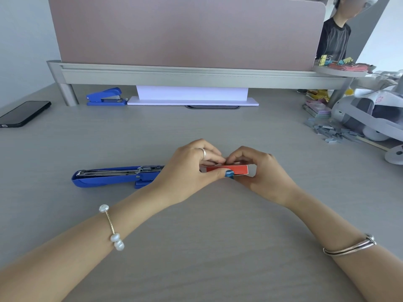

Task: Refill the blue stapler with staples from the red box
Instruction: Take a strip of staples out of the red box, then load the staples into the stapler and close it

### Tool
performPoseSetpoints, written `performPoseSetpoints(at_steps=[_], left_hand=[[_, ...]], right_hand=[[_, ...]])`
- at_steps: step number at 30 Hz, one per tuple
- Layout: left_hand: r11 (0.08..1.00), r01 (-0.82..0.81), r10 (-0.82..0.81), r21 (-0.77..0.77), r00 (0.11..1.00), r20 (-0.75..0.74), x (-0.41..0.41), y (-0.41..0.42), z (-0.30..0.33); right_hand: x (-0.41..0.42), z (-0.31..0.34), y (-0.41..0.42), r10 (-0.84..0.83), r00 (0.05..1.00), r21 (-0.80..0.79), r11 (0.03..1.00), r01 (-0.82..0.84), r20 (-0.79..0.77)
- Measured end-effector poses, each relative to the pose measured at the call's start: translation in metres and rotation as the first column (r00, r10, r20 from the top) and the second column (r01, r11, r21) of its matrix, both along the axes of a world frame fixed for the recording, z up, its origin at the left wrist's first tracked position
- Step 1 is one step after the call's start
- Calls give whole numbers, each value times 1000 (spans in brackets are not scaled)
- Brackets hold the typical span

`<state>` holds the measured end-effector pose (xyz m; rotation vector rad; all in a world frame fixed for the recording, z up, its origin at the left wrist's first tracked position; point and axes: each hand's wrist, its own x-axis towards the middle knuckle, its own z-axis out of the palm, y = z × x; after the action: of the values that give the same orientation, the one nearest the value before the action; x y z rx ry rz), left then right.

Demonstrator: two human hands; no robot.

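Observation:
A blue stapler (113,176) lies on the grey desk at centre left, swung open flat so its metal staple channel faces up. Just to its right sits the small red staple box (226,170), held between both hands. My left hand (187,171) grips the box's left end, thumb pressed on the near side. My right hand (259,168) holds the right end, and the fingertips of both hands meet over the top of the box. What the box holds is hidden by my fingers.
A second blue stapler (106,97) stands at the back left under the shelf rail (174,76). A black phone (23,114) lies at the far left. White paper (192,98) sits at the back centre. Loose staple strips (331,131) and a grey toy car (370,114) are at right. A person (337,33) stands behind the divider.

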<state>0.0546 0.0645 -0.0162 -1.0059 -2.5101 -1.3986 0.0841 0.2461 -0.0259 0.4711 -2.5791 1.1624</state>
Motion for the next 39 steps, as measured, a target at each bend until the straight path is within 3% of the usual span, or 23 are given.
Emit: performPoseSetpoints(at_steps=[4, 8, 11, 15, 19, 24, 33, 36, 39], left_hand=[[999, -28, 27, 32, 999, 44, -4, -6, 6], [998, -65, 65, 17, 997, 39, -10, -17, 12], [992, -120, 118, 37, 991, 65, -13, -30, 18], [972, -193, 160, 134, 961, 224, -10, -48, 13], [933, -252, 151, 258, 922, 356, -1, -53, 6], [920, -211, 66, 330, 914, 400, 5, -47, 5], [920, -168, 18, 354, 920, 390, 5, -52, 9], [946, -147, 27, 290, 924, 381, 0, -58, 9], [984, -173, 157, 54, 963, 219, -11, -71, 5]], right_hand=[[-4, -1, 6, -76, 995, 82, 993, 81, -68], [-7, 1, 17, -211, 966, 299, 921, 248, -151], [-2, 10, 20, -237, 968, 401, 881, 251, -84], [3, 15, 15, -174, 981, 447, 887, 118, 86], [5, 17, 7, -143, 987, 364, 925, 106, 76], [7, 16, -29, -46, 996, 32, 998, 48, -81], [-9, 30, -67, 74, 988, 29, 997, -71, -136], [-15, 24, -72, 46, 986, -24, 998, -51, -160], [-19, 17, -68, -9, 992, -74, 997, 0, -124]])
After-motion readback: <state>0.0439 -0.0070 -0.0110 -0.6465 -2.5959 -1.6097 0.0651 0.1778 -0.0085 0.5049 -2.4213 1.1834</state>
